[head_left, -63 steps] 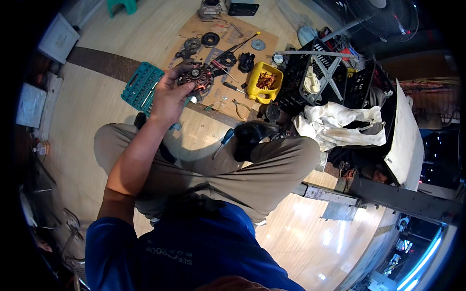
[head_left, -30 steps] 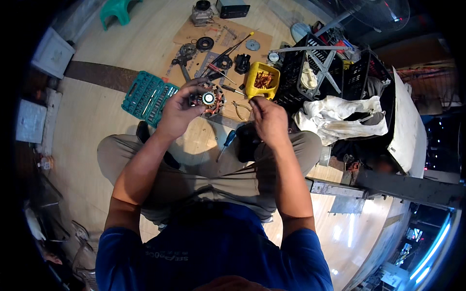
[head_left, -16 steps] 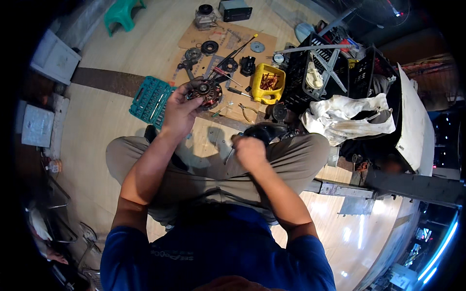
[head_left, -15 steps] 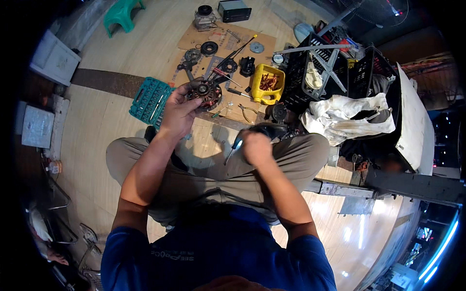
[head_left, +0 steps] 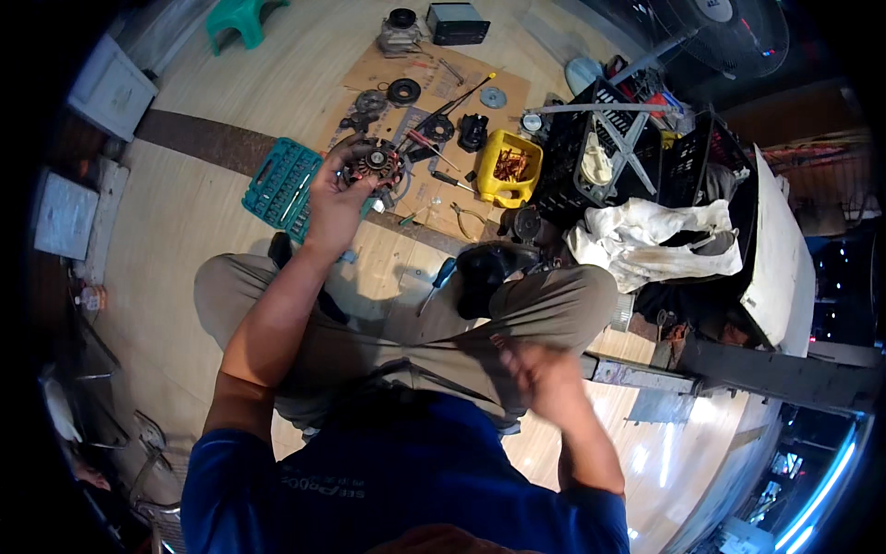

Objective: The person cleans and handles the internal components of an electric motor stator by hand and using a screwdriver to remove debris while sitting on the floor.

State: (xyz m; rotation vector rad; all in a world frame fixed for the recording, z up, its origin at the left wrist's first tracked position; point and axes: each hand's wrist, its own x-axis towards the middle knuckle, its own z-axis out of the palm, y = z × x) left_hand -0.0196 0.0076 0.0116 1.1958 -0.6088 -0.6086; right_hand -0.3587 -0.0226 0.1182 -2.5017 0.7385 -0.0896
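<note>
My left hand (head_left: 340, 189) is closed around the edge of a round motor part (head_left: 378, 164) with copper windings and a finned centre, raised over the floor in front of me. My right hand (head_left: 549, 380) is above my right thigh, its fingers smeared by motion, so whether it holds anything does not show. A screwdriver (head_left: 437, 284) with a blue handle lies on the floor beside my dark shoe (head_left: 480, 282). Behind my left hand is an open green socket set case (head_left: 281, 185).
Flattened cardboard (head_left: 517, 88) carries loose round parts, pliers (head_left: 469, 220) and a red-handled screwdriver (head_left: 426, 143). A cut yellow jug (head_left: 509, 168) holds copper-coloured pieces. Black crates (head_left: 563, 171) and a white cloth (head_left: 655, 245) crowd the right. A green stool (head_left: 242, 23) stands far left.
My right hand has let go of the blue-handled screwdriver and drawn back toward me and to the right. The motor part in my left hand has shifted slightly left and up.
</note>
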